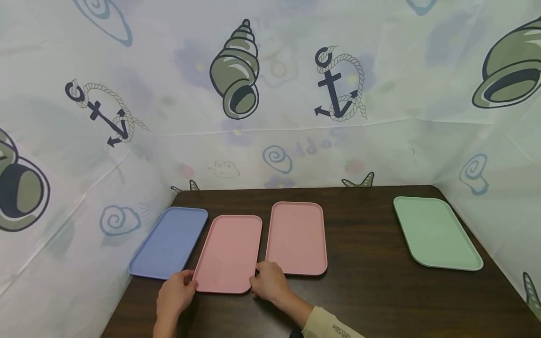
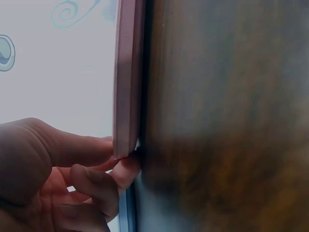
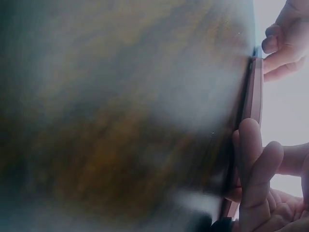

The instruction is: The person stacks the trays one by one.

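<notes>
A pink tray (image 1: 230, 253) lies near the front of the dark table, between a blue tray and a second pink tray. At its near left corner my left hand (image 1: 175, 295) pinches the rim, thumb on one side and fingertips at the underside, as the left wrist view shows on the tray edge (image 2: 128, 72). My right hand (image 1: 269, 281) holds the near right corner with bent fingers; the right wrist view has these fingers (image 3: 250, 145) against the edge. That hand is close beside the second pink tray (image 1: 297, 239).
The blue tray (image 1: 169, 241) lies at the table's left edge, close to the left hand. A green tray (image 1: 437, 232) is at the far right. Brown tabletop (image 1: 363, 244) stretches between the green and pink trays. Printed cloth (image 1: 287, 94) walls the back and sides.
</notes>
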A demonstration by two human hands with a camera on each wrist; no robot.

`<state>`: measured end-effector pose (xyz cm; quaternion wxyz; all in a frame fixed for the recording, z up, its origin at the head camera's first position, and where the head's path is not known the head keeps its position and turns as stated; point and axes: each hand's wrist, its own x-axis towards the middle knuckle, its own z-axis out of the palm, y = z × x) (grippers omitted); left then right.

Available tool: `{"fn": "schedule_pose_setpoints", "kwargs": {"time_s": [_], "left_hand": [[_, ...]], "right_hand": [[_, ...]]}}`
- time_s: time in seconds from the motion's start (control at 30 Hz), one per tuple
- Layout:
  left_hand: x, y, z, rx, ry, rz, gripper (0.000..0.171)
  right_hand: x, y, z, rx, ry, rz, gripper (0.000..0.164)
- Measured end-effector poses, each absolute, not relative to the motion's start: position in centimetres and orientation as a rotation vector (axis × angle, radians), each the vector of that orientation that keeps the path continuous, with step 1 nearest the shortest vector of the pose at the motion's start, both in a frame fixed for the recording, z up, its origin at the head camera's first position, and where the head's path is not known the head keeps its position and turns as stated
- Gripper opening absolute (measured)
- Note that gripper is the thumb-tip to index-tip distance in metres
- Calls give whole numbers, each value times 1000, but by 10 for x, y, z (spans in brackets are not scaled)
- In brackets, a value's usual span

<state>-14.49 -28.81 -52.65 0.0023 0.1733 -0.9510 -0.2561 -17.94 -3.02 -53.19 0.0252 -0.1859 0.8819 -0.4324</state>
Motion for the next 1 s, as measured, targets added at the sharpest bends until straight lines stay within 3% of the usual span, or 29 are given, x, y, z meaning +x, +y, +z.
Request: {"fn": "schedule_pose_setpoints", "kwargs": {"time_s": [0.2,0.37,0.5,1.0], "left_hand": [[-136,-286,-528,544,-2947,-800,34],[-131,-283,-523,546,-2935,-828,32],[-127,-281,-516,506,-2906,-841,31],[-129,-253,-497,339,-2606,-1205,30]], "right_hand": [[-178,-28,-528,-575,2679,-1363,6],[-180,-25,-522,-553,2623,-1386,37],[-181,-20,-515,-514,2588,-1400,43],[-195,21,-487,-513,2476,-1544,46]]}}
